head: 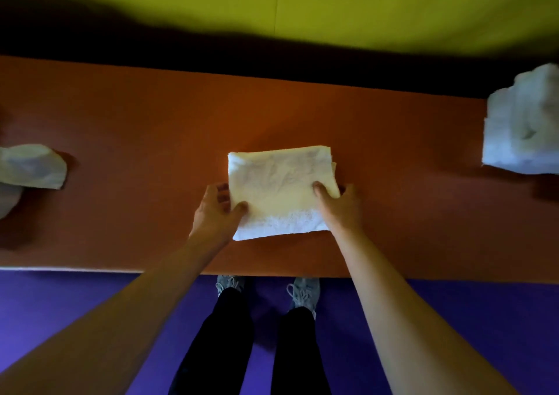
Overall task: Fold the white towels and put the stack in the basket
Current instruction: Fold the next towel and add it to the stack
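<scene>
Head view: folded white towel (281,189) lies mid orange table (136,116), near front edge. Left hand (216,210) grips its left edge, thumb on top, fingers curled at the side. Right hand (340,205) grips right edge likewise. Crumpled towel pile (523,125) far right; white cloth (31,166) far left.

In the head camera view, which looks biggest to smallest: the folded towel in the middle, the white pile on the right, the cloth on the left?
1. Folded towel
2. White pile; cut off by the frame, so unsure
3. Cloth; also cut off
</scene>
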